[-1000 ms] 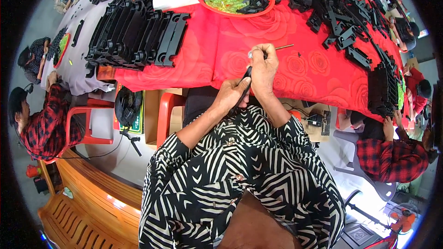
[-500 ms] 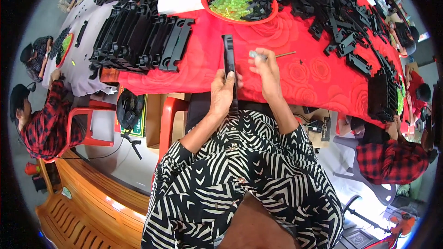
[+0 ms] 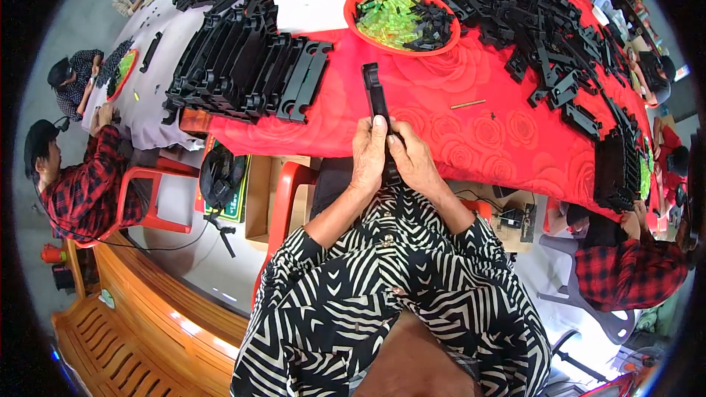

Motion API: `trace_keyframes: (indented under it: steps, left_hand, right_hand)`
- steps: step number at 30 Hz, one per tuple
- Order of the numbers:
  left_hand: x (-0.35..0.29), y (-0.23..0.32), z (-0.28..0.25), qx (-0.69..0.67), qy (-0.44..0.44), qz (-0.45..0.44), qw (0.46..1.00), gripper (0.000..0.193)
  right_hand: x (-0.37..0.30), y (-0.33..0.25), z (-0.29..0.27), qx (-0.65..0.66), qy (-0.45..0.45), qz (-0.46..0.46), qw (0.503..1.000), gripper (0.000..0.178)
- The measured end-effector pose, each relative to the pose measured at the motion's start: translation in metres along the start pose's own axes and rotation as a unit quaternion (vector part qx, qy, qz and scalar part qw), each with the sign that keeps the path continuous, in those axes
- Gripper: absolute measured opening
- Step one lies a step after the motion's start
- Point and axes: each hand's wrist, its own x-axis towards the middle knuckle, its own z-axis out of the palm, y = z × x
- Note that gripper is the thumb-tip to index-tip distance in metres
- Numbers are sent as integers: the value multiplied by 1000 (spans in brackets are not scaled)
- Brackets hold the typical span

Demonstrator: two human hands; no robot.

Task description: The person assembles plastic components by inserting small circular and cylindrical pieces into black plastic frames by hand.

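A long, narrow black plastic part points away from me over the table's near edge. My left hand is closed round its lower left side, thumb lying along the top. From the other side my right hand grips the same part, its thumb pressed near the left one. Fingertips of both hands are hidden beneath the part. No small piece shows between the right fingers. Beyond the hands stands a red bowl with green-yellow clear pieces and small black pieces.
Stacked black parts stand at the left beside a white sheet. A heap of loose black parts covers the far right. A thin brown stick lies on the red tablecloth. Co-workers sit at both sides.
My right hand has come down and left onto the black part. The small pale piece that was in its fingers is out of sight. The whole view has shifted slightly.
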Motion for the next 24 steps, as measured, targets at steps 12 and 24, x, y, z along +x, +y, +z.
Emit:
trace_keyframes:
  steps: [12, 24]
  left_hand:
    - [48, 46, -50, -175, -43, -137, 974, 41]
    - [38, 34, -42, -213, 0, -152, 965, 35]
  right_hand:
    - [-13, -2, 2, -85, -162, 8, 983, 17]
    - [-25, 13, 24, -103, -99, 100, 985, 28]
